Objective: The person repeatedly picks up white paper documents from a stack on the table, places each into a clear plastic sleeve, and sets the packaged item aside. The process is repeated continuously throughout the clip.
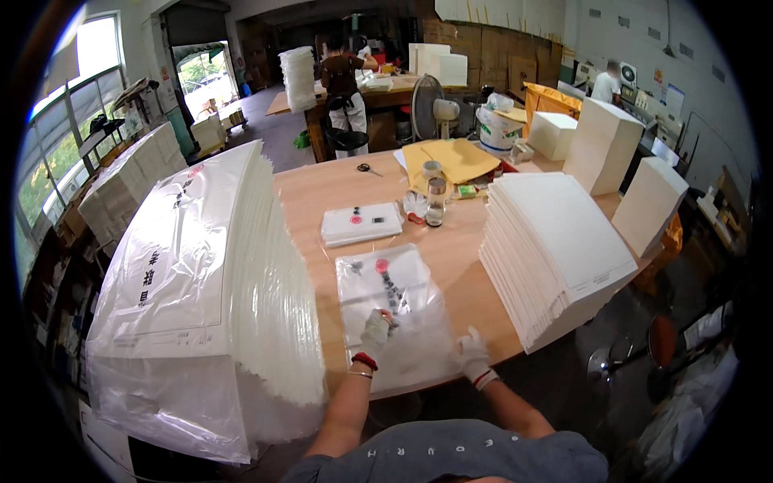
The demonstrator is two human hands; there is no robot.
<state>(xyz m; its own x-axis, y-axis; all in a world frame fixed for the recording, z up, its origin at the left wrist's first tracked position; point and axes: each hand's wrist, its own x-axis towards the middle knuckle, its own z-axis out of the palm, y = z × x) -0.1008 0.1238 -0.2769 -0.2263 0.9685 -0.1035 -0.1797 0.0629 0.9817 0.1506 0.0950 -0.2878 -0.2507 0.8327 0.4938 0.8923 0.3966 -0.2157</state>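
A clear plastic bag [419,342] with a red mark and dark print lies flat on the wooden table in front of me. My left hand [373,334], in a white glove with bare fingertips, rests on the bag's middle; its fingers are curled together and appear to pinch the film. At the bag's lower right corner, by the table's near edge, my right hand [473,352] wears a white glove. Its fingers are apart and hold nothing. Just beyond the bag sits a low pile of small printed bags [362,223].
A tall stack of bagged sheets [185,241] rises at the left, a stack of white sheets [555,233] at the right. Farther back are a glass jar [436,203], yellow envelopes [455,161], scissors [369,169] and a fan [427,109]. Two people work in the background.
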